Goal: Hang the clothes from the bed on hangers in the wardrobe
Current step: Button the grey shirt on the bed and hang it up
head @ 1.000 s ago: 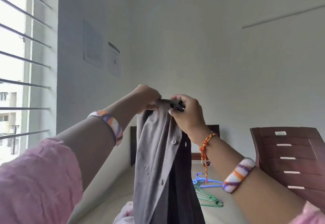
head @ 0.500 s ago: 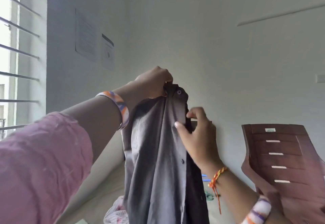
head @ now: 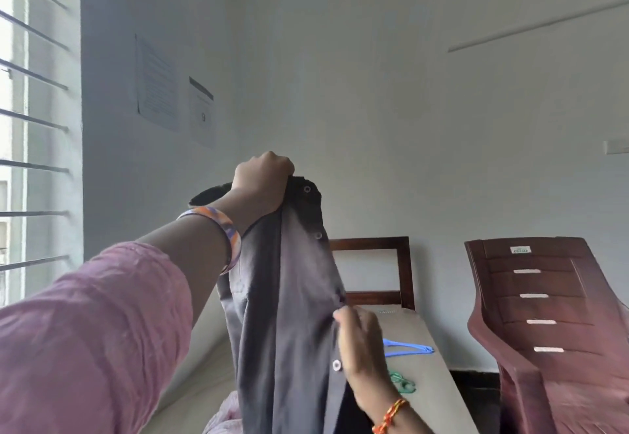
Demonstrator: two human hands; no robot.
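Having slid lower along the placket, right hand (head: pixel 360 341) pinching grey button-up shirt (head: pixel 282 297) at frame centre; left hand (head: pixel 262 183) gripping its collar, dangling above bed (head: pixel 422 358).

A single head-worn camera looks forward and slightly upward from close behind the raised arms, facing the far wall (head: pixel 391 100), with the window (head: pixel 30 134) at left and the bed (head: pixel 422 338) low in view.

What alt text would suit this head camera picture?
A person's left hand holds a grey button-up shirt up by its collar while the right hand pinches its buttoned edge lower down. Behind lie blue and green hangers on a bed.
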